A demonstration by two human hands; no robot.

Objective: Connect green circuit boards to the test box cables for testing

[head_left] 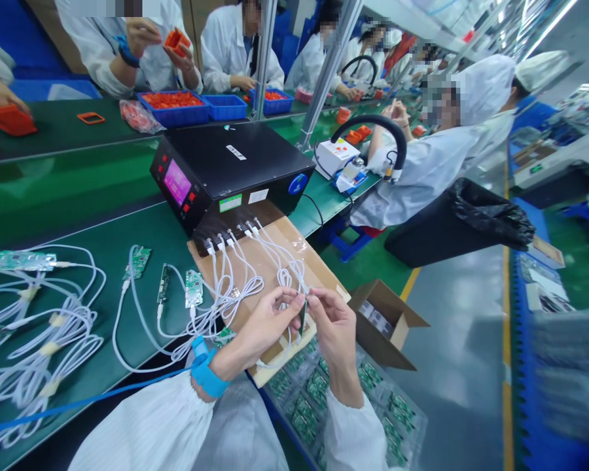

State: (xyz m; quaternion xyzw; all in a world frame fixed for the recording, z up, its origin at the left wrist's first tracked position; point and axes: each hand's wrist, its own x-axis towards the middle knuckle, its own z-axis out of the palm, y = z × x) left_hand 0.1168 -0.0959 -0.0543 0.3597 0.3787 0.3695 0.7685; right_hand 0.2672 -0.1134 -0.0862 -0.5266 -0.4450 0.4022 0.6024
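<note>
My left hand (269,320), with a blue wrist strap (209,369), pinches a small green circuit board (303,319) held on edge. My right hand (334,322) is closed at the board's upper end, its fingertips on a white cable (300,278); the plug is hidden by the fingers. Several white cables run from the front of a black test box (235,157) with a lit pink screen (177,183). Left of my hands, circuit boards (194,289) with cables plugged in lie on the green table (142,229). Under the cables is a cardboard sheet (269,261).
Below my hands a clear tray (417,428) holds several circuit boards. An open carton (380,317) and a black bin (436,226) stand to the right. Bundled white cables (53,340) lie at left. Co-workers sit across a belt with blue bins (177,116) of orange parts.
</note>
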